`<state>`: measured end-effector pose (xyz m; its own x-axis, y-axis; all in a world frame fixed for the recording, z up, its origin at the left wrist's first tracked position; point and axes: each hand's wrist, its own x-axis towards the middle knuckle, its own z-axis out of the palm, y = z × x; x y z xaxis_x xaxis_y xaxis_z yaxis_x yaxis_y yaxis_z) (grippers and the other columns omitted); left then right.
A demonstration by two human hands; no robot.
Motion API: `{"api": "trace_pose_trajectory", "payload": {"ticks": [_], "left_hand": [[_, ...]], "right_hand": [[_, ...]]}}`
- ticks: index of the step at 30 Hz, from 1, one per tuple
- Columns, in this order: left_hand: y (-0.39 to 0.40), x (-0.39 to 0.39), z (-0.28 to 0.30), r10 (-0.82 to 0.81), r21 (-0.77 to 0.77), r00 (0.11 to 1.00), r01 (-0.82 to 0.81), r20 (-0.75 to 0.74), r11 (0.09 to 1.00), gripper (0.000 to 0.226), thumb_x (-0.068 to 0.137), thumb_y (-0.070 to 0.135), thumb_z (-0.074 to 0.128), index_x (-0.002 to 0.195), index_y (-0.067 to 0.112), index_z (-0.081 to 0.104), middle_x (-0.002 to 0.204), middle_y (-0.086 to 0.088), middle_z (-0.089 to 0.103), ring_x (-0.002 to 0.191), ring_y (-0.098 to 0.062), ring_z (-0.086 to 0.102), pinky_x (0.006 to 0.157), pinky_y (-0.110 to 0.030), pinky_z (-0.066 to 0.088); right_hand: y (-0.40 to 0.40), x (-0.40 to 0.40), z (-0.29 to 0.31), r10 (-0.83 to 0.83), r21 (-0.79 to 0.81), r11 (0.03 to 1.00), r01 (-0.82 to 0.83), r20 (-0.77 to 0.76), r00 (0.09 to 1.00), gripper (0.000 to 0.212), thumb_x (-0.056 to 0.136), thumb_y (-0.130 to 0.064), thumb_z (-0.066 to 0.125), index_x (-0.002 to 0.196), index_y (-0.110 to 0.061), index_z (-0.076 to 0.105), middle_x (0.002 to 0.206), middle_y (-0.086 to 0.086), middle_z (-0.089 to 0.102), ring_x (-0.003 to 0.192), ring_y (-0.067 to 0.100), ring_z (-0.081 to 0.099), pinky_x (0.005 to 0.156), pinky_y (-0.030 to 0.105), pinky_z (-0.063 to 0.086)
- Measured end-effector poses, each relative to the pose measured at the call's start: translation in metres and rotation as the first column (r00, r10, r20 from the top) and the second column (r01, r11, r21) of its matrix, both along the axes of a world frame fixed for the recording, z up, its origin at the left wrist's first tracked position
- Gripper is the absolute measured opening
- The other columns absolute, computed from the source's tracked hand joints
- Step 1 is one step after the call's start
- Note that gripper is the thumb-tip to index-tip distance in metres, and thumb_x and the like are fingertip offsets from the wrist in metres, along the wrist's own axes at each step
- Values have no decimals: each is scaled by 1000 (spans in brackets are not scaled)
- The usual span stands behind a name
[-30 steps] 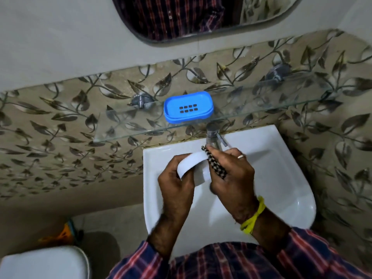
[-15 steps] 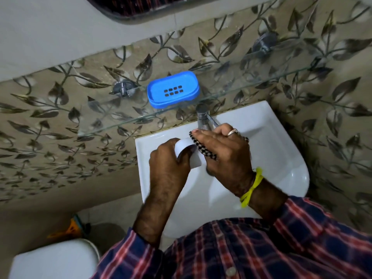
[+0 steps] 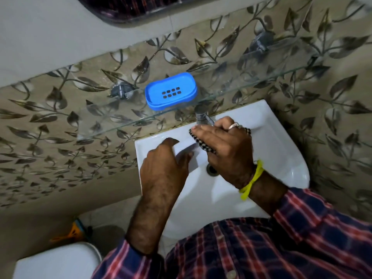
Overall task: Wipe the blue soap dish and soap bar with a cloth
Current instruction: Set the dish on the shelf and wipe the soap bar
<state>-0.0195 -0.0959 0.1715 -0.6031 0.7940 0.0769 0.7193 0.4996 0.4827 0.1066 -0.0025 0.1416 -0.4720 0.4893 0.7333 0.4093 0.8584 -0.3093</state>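
The blue soap dish (image 3: pixel 170 91) stands empty on the glass shelf (image 3: pixel 251 82) above the basin, its drain slots showing. Over the basin my left hand (image 3: pixel 164 168) is shut on the white soap bar (image 3: pixel 186 153), which pokes out between thumb and fingers. My right hand (image 3: pixel 225 150) presses a black-and-white checked cloth (image 3: pixel 199 140) against the bar's right end. Most of the cloth is hidden under my right palm.
The white basin (image 3: pixel 281 158) sits below the shelf, with a chrome tap (image 3: pixel 201 115) just behind my right fingers and the drain (image 3: pixel 211 170) under my right hand. A white toilet lid (image 3: pixel 56 262) is at lower left. A mirror edge (image 3: pixel 124 15) hangs above.
Both hands stay together over the basin; the right hand with the cloth has slid across the soap bar, and the bar sits lower in my left grip. The camera has tilted.
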Motion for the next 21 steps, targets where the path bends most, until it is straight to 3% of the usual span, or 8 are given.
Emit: {"api": "trace_pose_trajectory", "payload": {"ticks": [4,7,10,12,14,17,19,21], "left_hand": [[5,6,9,28,13,999,-28,-35,1000,24,87,45,71,95,22,74,89,-9,75,88,-38,67,67,-35,48],[3,10,1,0,125,1000,4,-30,992,10,87,20,71,95,21,76,88,-9,77,86,-38,68,69,-34,47],[-5,12,-7,12,291,998,-28,56,956,24,82,0,65,96,15,77,84,-4,77,79,-29,71,71,-30,50],[-10,11,-13,12,293,993,-45,115,955,17,87,3,67,96,15,76,81,-2,75,77,-28,70,69,-30,50],[-12,8,-15,-48,161,992,29,115,986,8,93,25,68,92,18,72,75,3,69,75,-25,68,63,-31,45],[1,6,-10,-131,-1,989,131,68,991,29,88,50,68,80,23,58,69,8,57,70,-22,55,56,-31,33],[11,8,-11,-92,-17,996,93,17,996,34,91,41,67,74,22,44,75,-6,65,78,-37,60,58,-33,31],[14,10,-17,-63,78,998,64,-8,995,20,91,27,65,80,18,50,88,-14,72,89,-43,63,62,-35,34]], "right_hand": [[2,-4,0,13,13,1000,-13,-9,1000,45,73,15,56,109,-4,75,107,6,77,76,36,65,71,36,52],[0,1,-7,-8,-10,1000,8,-62,998,48,74,16,54,112,-7,74,112,4,75,82,35,66,76,36,51],[-3,1,-14,-160,-209,970,126,-152,975,51,70,16,64,115,-8,73,105,2,77,81,33,62,78,36,51],[0,2,-17,-178,-255,957,136,-150,973,50,68,15,67,112,-7,74,97,4,78,77,35,62,76,37,52],[3,5,-15,-126,-170,979,110,-85,988,46,69,11,63,110,-8,75,98,3,78,76,34,62,73,37,53],[5,3,-5,-10,-32,999,10,-7,1000,42,72,1,61,110,-8,75,103,3,77,78,32,62,72,35,54],[2,-2,-2,24,-4,1000,-24,-24,999,42,72,3,63,111,-8,75,105,3,77,79,31,63,75,34,52],[-2,-4,-5,-24,-48,999,20,-92,995,43,74,6,62,112,-10,74,108,1,76,82,30,63,78,33,51]]}}
